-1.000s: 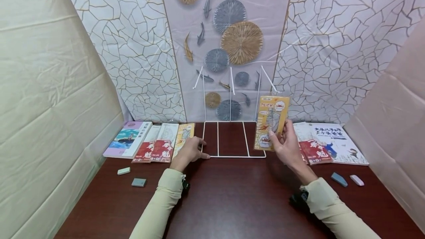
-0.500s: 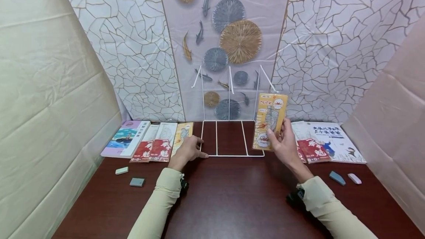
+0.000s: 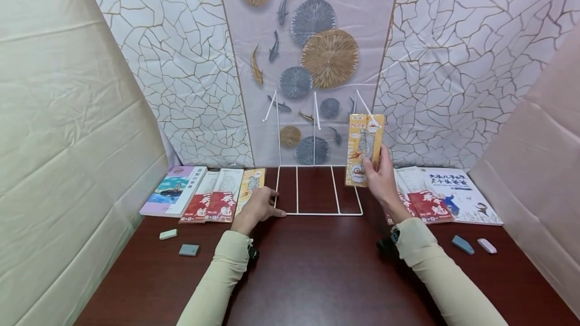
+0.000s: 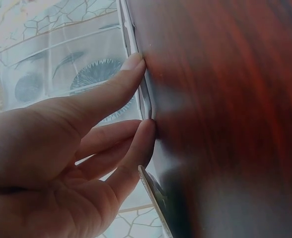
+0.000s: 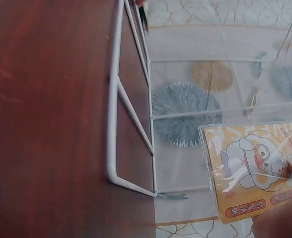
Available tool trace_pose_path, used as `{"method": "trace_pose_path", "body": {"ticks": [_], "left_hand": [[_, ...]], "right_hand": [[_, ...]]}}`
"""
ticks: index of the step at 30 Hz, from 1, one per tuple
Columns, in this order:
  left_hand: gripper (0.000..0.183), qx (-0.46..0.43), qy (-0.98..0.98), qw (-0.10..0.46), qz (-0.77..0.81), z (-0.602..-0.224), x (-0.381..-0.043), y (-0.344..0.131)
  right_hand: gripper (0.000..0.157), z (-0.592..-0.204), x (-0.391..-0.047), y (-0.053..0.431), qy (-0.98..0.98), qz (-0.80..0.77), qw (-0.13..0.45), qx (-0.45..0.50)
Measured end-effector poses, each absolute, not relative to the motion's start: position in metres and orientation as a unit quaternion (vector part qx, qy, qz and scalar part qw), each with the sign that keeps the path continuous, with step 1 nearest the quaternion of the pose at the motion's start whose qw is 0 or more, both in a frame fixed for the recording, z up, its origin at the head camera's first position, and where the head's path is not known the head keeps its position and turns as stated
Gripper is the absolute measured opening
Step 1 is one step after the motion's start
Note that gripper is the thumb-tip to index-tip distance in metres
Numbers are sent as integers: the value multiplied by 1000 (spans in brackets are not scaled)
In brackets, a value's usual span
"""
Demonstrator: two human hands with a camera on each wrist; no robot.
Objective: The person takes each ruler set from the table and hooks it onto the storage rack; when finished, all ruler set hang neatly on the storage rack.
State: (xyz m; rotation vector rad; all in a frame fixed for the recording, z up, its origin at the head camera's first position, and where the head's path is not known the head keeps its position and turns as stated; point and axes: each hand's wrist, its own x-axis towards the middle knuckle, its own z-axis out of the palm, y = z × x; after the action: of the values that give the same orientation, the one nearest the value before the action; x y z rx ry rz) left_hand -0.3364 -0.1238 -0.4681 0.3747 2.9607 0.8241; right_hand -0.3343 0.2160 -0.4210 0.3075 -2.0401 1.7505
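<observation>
A white wire display rack (image 3: 317, 214) stands on the dark table, with three slanted prongs on its upright back. My left hand (image 3: 257, 209) holds the front left corner of its base; in the left wrist view, thumb and fingertips rest on the white wire (image 4: 146, 94). My right hand (image 3: 382, 180) grips a yellow DUCK ruler set (image 3: 355, 140) in clear packaging, thumb on its front. The pack is held upright off the table at the rack's right side, its top overlapping the right prong (image 3: 366, 104). In the right wrist view, the pack's printed duck (image 5: 255, 163) shows.
Left of the rack lie a book (image 3: 169, 192), two red-and-white ruler packs (image 3: 224, 200) and another yellow pack (image 3: 249, 185). More red-and-white packs (image 3: 428, 205) and a white book (image 3: 462, 195) lie on the right. Small erasers (image 3: 189, 250) sit nearer on both sides.
My right hand has moved the yellow ruler set up and slightly left, toward the rack's right prong. My left hand stays at the rack's corner.
</observation>
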Motion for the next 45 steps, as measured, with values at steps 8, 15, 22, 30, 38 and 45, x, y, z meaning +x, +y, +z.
{"method": "trace_pose_path", "body": {"ticks": [8,15,22,30,38,45], "left_hand": [[64,127,959,20,251,-466,-335,-121],[62,127,959,20,254,-466,-336,-120],[63,124,959,21,255,-466,-336,-119],[62,105,960,25,260,-465,-337,-122],[62,111,961,26,253,-464,-335,-121],[60,115,959,29,256,-466,-334,-121]], "right_hand": [[59,-420,-345,222,-729,647,201,94],[66,-444,-357,239,-739,632,224,63],[57,-461,-343,272,-861,456,224,-17],[87,-471,-325,305,-962,251,76,-73],[98,-474,-330,315,-963,256,66,-57],[105,-478,-331,320,-956,284,54,-51]]}}
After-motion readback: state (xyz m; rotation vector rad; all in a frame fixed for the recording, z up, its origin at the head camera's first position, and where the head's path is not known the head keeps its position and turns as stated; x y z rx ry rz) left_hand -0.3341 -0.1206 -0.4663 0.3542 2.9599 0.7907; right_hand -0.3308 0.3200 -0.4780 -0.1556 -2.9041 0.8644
